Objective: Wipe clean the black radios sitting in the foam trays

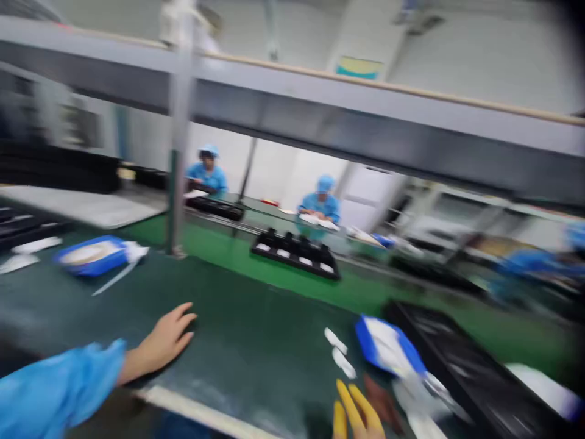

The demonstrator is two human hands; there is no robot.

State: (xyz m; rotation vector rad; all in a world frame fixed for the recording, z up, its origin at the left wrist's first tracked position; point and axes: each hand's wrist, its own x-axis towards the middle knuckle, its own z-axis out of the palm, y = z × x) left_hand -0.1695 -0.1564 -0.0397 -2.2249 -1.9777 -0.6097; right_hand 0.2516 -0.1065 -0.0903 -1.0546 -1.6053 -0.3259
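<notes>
My left hand (162,341), in a blue sleeve, rests bare over the dark green tabletop (256,347), fingers apart and holding nothing. At the bottom edge my right hand (359,417) is only partly in view, with yellow covers on its outstretched fingers and nothing visible in them. Just beyond those fingertips lie two small white pieces (340,353). A brown item (382,399), too blurred to name, is right beside that hand. Farther right stands a blue tray (368,344) of white items, with crumpled clear plastic (420,396) in front of it.
A second blue tray (94,268) stands at left, near a metal post (177,134). A long black tray (475,366) lies at right. On the green strip beyond is a black tray with white labels (292,259). A shelf (320,103) spans overhead. Co-workers (320,204) sit opposite.
</notes>
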